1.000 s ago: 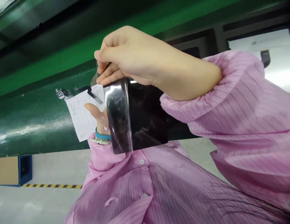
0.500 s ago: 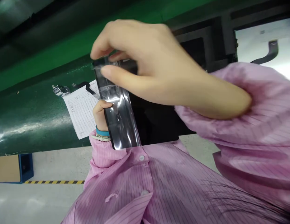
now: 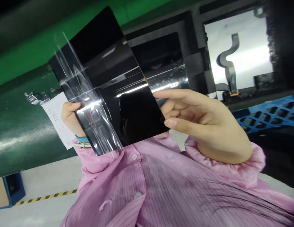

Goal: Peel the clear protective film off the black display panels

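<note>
Left hand (image 3: 70, 116) pinching glossy black panel (image 3: 139, 110), thumb over edge, clear film (image 3: 96, 110) on it, right hand (image 3: 201, 123) loosely curled at opposite edge, grip unclear

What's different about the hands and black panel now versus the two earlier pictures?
The right hand has left the upper part of the black panel, where it seemed to pinch the clear film, moving down and right to the panel's right edge. The left hand, its thumb first raised, now grips the left edge. The film still covers the left side.
</note>
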Tool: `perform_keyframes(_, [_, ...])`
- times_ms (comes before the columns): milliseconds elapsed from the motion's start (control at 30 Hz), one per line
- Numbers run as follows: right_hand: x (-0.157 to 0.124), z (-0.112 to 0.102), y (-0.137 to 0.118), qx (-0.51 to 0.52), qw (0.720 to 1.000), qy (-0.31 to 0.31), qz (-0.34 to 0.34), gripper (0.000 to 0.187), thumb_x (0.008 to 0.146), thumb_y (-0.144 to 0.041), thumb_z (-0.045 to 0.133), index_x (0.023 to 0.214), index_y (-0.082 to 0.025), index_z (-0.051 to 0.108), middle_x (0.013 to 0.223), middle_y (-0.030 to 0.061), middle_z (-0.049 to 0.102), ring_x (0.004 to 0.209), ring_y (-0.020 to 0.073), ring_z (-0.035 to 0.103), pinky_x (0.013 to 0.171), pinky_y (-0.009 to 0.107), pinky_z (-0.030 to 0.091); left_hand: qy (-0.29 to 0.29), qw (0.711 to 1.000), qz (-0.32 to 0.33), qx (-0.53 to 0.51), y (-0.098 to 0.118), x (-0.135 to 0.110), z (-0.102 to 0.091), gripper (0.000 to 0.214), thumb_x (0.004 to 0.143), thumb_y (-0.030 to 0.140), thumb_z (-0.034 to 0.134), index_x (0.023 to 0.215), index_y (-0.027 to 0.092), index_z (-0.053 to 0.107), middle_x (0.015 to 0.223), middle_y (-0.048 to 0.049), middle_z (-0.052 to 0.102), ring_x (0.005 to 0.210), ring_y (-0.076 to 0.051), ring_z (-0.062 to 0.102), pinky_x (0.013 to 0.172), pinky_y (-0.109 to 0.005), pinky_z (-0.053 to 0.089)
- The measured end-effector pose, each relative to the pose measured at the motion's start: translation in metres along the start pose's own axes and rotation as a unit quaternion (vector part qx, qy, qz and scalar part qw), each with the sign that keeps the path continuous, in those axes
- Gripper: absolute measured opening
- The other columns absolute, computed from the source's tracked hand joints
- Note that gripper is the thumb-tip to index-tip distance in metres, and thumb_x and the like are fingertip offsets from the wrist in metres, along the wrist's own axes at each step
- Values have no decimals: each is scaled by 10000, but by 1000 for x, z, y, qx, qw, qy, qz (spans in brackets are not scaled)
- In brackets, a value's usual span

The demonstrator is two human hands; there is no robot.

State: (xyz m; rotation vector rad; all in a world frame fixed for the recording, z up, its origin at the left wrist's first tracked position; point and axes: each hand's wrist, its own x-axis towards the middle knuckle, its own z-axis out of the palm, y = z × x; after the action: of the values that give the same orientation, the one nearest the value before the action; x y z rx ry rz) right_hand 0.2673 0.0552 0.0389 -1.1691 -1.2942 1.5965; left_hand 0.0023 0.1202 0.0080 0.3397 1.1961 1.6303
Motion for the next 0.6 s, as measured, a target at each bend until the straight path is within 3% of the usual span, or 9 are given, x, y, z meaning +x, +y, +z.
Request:
perform_keyframes(67, [-2, 0, -3, -1, 1000, 2, -12, 426, 921, -241, 704, 1333, -333, 642, 883, 2, 601, 699, 68, 601, 604, 162, 590, -2, 999, 48, 17, 3, 1, 0, 364, 771, -76, 301, 508, 151, 412, 507, 44, 535, 649, -41, 662, 683, -135, 546])
perform_keyframes(167, [-5, -3, -6, -25, 999, -7, -41, 437, 931, -208, 673, 1341, -356, 645, 908, 2, 607, 708, 53, 580, 632, 140, 582, 4, 997, 61, 41, 9, -1, 3, 419, 785, -95, 255, 488, 148, 424, 496, 48, 537, 561, -16, 614, 622, -107, 530])
perform_keyframes(333, [-8, -6, -7, -55, 995, -61, -65, 687, 877, -221, 743, 1456, -491, 491, 975, -16, 616, 836, 94, 578, 808, 216, 612, 40, 997, 56, 34, 10, -4, 9, 422, 819, -99, 279, 489, 129, 409, 482, 69, 520, 483, 26, 524, 535, -43, 444])
perform_keyframes(500, [-7, -3, -9, -126, 988, -37, -77, 654, 895, -304, 742, 1416, -595, 473, 1124, -57, 607, 940, 123, 580, 919, 273, 598, 63, 998, -5, -19, 10, -5, 17, 449, 861, -47, 217, 475, 140, 349, 457, 65, 506, 446, 45, 484, 509, -18, 408])
perform_keyframes(600, [-8, 0, -7, -200, 974, -18, -104, 653, 924, -361, 704, 1466, -584, 416, 1224, -52, 583, 1007, 164, 590, 968, 352, 589, 66, 996, -36, -44, 12, -6, 19, 448, 860, -18, 200, 466, 147, 333, 433, 69, 478, 417, 52, 467, 486, -7, 390])
